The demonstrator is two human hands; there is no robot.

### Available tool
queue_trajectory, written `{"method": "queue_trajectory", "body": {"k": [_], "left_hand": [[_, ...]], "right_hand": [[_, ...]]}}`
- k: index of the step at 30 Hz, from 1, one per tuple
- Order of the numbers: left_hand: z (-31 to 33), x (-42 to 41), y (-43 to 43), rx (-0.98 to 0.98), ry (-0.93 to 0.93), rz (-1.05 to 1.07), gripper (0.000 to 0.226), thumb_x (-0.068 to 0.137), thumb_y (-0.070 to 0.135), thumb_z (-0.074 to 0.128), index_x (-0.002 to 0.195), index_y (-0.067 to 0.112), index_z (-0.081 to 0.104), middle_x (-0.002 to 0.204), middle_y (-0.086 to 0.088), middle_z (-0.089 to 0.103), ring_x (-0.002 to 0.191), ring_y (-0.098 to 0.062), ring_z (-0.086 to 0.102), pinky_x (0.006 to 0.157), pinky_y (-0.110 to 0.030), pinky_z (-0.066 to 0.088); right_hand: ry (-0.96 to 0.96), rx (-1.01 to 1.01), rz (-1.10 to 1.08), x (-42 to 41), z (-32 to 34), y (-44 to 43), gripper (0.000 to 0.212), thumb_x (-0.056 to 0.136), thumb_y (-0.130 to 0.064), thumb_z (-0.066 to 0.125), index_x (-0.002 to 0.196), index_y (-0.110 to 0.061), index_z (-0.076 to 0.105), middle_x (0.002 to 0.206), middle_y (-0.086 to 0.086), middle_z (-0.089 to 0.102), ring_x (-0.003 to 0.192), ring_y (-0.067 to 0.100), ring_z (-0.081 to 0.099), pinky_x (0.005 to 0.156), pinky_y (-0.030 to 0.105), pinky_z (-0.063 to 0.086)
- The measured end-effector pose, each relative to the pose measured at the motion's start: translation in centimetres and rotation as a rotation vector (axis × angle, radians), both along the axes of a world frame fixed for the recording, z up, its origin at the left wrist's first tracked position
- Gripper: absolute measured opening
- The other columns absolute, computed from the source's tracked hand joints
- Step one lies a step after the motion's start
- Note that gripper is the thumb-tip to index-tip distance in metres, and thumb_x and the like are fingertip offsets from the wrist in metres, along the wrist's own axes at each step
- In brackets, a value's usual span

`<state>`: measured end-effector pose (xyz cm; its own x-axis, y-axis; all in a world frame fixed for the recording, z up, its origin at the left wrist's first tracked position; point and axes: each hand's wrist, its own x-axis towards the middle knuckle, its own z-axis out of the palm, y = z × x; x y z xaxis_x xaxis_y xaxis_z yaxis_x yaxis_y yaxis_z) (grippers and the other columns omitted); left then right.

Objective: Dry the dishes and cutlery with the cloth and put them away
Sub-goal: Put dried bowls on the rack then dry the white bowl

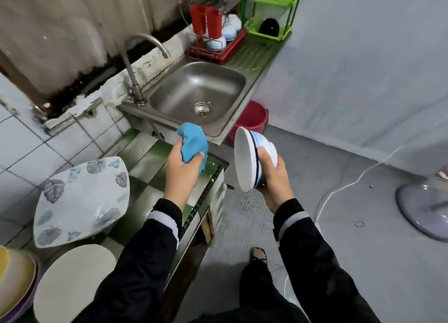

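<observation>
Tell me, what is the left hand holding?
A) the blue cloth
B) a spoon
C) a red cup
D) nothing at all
A: the left hand grips the blue cloth bunched in its fingers, while the right hand holds the white bowl.

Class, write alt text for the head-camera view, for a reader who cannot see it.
A person's right hand holds a white ceramic bowl with a blue rim band tilted on its side, while the left hand grips a crumpled blue cloth, apart from the bowl. Beyond them lie a stainless steel sink and a red dish rack.
</observation>
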<state>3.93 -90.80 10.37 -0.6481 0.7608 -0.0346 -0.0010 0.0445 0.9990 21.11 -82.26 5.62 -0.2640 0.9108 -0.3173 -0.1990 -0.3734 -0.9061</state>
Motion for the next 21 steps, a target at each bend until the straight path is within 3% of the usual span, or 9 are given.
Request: {"method": "queue_trajectory", "body": {"k": [3, 8, 11, 14, 18, 21], "left_hand": [[-0.4, 2.2, 4.3, 0.009, -0.002, -0.031, 0.033, 0.091, 0.001, 0.060, 0.094, 0.034, 0.062, 0.099, 0.008, 0.069, 0.097, -0.012, 0.066, 0.094, -0.035, 0.054], [-1.0, 6.7, 14.2, 0.024, -0.005, -0.070, 0.035, 0.090, 0.003, 0.061, 0.106, 0.034, 0.062, 0.109, 0.004, 0.069, 0.105, -0.016, 0.066, 0.098, -0.040, 0.052], [-0.7, 10.4, 20.8, 0.045, -0.004, -0.117, 0.035, 0.091, 0.001, 0.060, 0.121, 0.019, 0.060, 0.111, 0.002, 0.068, 0.106, -0.016, 0.065, 0.096, -0.035, 0.053], [-0.8, 13.1, 26.5, 0.054, -0.003, -0.137, 0.033, 0.090, 0.002, 0.061, 0.120, 0.018, 0.061, 0.112, 0.000, 0.068, 0.107, -0.018, 0.065, 0.099, -0.043, 0.051], [-1.6, 16.0, 33.7, 0.035, -0.006, -0.134, 0.038, 0.090, 0.003, 0.062, 0.126, 0.013, 0.059, 0.118, -0.003, 0.068, 0.111, -0.019, 0.063, 0.102, -0.047, 0.049], [-2.1, 16.6, 37.4, 0.030, 0.013, -0.135, 0.040, 0.090, 0.004, 0.062, 0.129, 0.015, 0.059, 0.120, -0.001, 0.068, 0.113, -0.017, 0.063, 0.102, -0.046, 0.049]], "right_hand": [[0.025, -0.017, -0.076, 2.6, -0.2, 3.3, 0.094, 0.057, -0.065, 0.075, 0.136, -0.022, 0.048, 0.121, 0.005, 0.067, 0.091, 0.014, 0.069, 0.070, 0.037, 0.058], [0.027, -0.011, -0.160, 7.4, -0.7, 10.6, 0.089, 0.058, -0.065, 0.077, 0.132, -0.022, 0.051, 0.122, 0.007, 0.068, 0.097, 0.019, 0.069, 0.075, 0.040, 0.059], [0.014, 0.008, -0.184, 11.0, -0.2, 15.9, 0.087, 0.058, -0.065, 0.077, 0.129, -0.022, 0.052, 0.120, 0.008, 0.069, 0.098, 0.021, 0.070, 0.081, 0.048, 0.059], [-0.015, 0.041, -0.210, 13.8, 0.5, 20.9, 0.080, 0.054, -0.065, 0.077, 0.119, -0.026, 0.052, 0.112, 0.002, 0.070, 0.093, 0.017, 0.069, 0.087, 0.051, 0.057], [-0.022, 0.047, -0.241, 16.6, 1.0, 27.9, 0.075, 0.053, -0.066, 0.078, 0.113, -0.032, 0.051, 0.114, 0.000, 0.068, 0.101, 0.019, 0.068, 0.091, 0.052, 0.057], [-0.004, 0.024, -0.249, 17.3, 0.4, 31.6, 0.072, 0.052, -0.065, 0.076, 0.111, -0.032, 0.051, 0.110, -0.003, 0.068, 0.094, 0.015, 0.068, 0.087, 0.048, 0.057]]}}
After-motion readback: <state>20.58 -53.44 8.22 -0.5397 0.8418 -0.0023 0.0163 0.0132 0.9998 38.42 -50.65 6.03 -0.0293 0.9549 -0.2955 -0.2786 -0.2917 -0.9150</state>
